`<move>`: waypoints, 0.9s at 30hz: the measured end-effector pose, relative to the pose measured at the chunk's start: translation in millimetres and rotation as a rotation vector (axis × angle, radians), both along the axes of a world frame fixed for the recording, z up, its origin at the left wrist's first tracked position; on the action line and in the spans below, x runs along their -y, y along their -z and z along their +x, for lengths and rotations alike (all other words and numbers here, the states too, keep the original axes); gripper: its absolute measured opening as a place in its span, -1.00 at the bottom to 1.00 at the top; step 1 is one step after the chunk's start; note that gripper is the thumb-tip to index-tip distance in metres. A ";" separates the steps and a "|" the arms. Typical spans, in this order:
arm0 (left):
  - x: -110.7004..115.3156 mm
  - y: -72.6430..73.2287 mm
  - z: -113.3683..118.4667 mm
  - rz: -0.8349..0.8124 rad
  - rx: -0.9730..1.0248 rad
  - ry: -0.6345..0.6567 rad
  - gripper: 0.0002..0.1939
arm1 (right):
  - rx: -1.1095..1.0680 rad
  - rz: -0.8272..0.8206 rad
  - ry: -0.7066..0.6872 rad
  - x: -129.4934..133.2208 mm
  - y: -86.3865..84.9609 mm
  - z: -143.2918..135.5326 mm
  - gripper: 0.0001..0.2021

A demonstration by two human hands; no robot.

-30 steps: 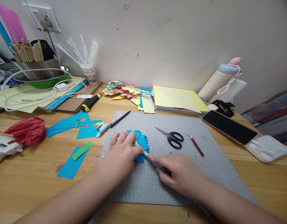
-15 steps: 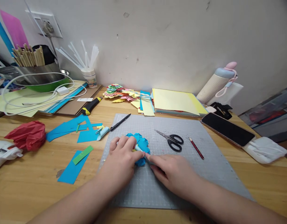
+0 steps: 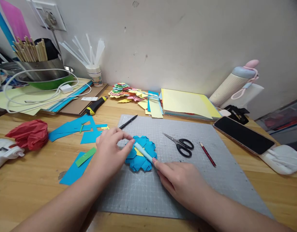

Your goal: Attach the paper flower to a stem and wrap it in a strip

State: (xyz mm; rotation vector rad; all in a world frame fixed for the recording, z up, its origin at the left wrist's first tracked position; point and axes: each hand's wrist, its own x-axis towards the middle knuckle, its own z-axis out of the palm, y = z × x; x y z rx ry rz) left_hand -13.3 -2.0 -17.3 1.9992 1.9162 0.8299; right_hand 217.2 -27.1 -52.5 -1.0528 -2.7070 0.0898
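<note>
A blue folded-paper flower (image 3: pixel 139 162) lies on the grey cutting mat (image 3: pixel 182 196), with yellow showing at its middle. Across it runs a light-blue paper roll (image 3: pixel 144 153). The lower right end of the roll is between the fingertips of my right hand (image 3: pixel 181 177). My left hand (image 3: pixel 112 151) is at the flower's upper left, thumb and forefinger curved and nearly meeting beside the roll's upper end; whether they pinch anything is too small to tell.
Black scissors (image 3: pixel 181 144) and a red pencil (image 3: pixel 208 154) lie right of the flower, a black pen (image 3: pixel 129 121) above it. Blue paper pieces (image 3: pixel 73 170) and crumpled red paper (image 3: pixel 33 133) are at left. A phone (image 3: pixel 243 135) rests at right.
My left hand has moved left and opened up from the flower, uncovering more of it and the roll. My right hand remains at the roll's lower end. The view has shifted slightly.
</note>
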 end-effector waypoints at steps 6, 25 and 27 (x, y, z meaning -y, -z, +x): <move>3.0 6.9 3.6 0.050 -0.210 0.097 -0.70 | 0.026 0.054 0.000 -0.1 -1.4 -0.9 -0.69; 12.5 -1.8 18.1 -0.062 -0.241 0.344 -0.75 | -0.055 -0.155 0.083 3.5 -3.9 2.1 -0.67; 12.2 -2.4 17.5 -0.063 -0.248 0.337 -0.75 | -0.077 -0.137 0.085 3.7 -4.4 2.6 -0.67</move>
